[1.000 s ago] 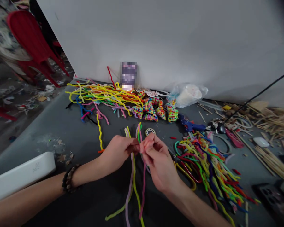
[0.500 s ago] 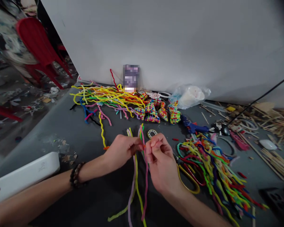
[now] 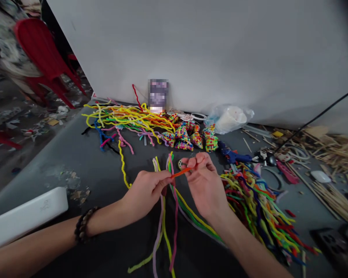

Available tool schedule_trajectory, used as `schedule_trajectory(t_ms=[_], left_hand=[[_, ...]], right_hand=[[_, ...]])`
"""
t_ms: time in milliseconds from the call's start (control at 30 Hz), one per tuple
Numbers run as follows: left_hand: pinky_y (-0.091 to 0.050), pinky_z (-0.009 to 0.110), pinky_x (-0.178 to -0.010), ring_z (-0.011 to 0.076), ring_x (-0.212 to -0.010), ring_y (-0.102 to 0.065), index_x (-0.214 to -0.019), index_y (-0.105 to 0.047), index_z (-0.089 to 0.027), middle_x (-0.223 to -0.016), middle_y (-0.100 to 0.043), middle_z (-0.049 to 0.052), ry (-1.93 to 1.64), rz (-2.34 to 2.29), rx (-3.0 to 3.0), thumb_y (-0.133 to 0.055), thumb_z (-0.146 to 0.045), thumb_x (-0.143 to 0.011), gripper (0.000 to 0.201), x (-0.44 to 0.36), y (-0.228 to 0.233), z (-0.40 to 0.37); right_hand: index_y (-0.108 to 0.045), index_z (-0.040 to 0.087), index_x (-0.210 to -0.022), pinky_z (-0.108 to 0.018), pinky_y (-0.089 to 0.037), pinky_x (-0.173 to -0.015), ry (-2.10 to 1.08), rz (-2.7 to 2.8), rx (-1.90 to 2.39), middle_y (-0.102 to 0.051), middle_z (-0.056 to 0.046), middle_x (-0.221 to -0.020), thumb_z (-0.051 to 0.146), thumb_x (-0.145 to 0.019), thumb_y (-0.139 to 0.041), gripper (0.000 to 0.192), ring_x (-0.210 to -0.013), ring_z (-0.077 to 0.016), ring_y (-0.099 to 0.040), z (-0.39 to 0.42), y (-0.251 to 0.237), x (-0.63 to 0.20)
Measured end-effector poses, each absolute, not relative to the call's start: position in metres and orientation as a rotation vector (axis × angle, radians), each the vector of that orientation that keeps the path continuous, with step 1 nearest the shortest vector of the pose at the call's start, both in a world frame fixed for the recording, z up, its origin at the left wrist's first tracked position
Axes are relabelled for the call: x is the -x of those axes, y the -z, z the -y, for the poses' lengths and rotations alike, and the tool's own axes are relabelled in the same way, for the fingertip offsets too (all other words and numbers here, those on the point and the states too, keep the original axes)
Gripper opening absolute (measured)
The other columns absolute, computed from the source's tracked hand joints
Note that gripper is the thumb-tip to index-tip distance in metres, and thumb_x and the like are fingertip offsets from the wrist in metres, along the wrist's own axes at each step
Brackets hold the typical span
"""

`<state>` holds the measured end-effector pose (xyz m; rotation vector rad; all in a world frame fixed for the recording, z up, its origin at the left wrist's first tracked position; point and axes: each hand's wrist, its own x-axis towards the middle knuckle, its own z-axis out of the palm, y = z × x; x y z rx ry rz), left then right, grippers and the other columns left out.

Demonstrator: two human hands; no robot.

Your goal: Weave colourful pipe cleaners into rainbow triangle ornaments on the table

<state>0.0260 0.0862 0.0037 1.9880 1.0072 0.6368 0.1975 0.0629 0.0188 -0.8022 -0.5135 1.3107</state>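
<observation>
My left hand (image 3: 146, 191) pinches a bundle of pipe cleaners (image 3: 164, 216) in lilac, yellow, pink and green that lies along the dark table (image 3: 75, 154). My right hand (image 3: 204, 181) pinches the free end of a short orange pipe cleaner (image 3: 181, 172), stretched between both hands across the bundle. Long yellow and green strands trail back under my right wrist. A bead bracelet sits on my left wrist.
A heap of yellow and mixed pipe cleaners (image 3: 124, 117) lies at the back, woven colourful shapes (image 3: 188, 137) beside it. Another mixed pile (image 3: 258, 200) lies to the right, with a blue glue gun (image 3: 234, 156), a plastic bag (image 3: 229, 117), wooden sticks (image 3: 333, 150) and a white case (image 3: 26, 214).
My right hand has moved right and away from my left hand, drawing the orange pipe cleaner out sideways. The yellow and green strands have swung right under my right wrist.
</observation>
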Motion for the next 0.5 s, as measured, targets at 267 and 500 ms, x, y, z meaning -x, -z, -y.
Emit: schedule_trajectory(t_ms=[267,500], left_hand=[[-0.043,0.021,-0.060,0.0139,-0.063,-0.065,-0.085,-0.069,-0.015,-0.073,-0.070,0.003,-0.692,-0.710,-2.394,-0.043,0.006,-0.076,0.035,-0.024,0.015,-0.080],[-0.043,0.017,-0.060,0.0108,-0.060,-0.066,-0.078,-0.070,-0.017,-0.069,-0.073,-0.001,-0.654,-0.854,-2.233,-0.044,0.007,-0.077,0.035,-0.024,-0.004,-0.079]], right_hand=[[-0.059,0.022,-0.073,-0.018,-0.040,-0.056,-1.421,0.434,0.740,-0.053,0.007,-0.060,0.010,-0.080,-0.076,0.021,-0.055,-0.0079,-0.044,-0.050,-0.029,-0.184],[-0.056,0.021,-0.070,-0.018,-0.038,-0.053,-1.452,0.367,0.747,-0.047,0.007,-0.060,0.006,-0.073,-0.073,0.024,-0.054,-0.0080,-0.040,-0.061,-0.026,-0.192]])
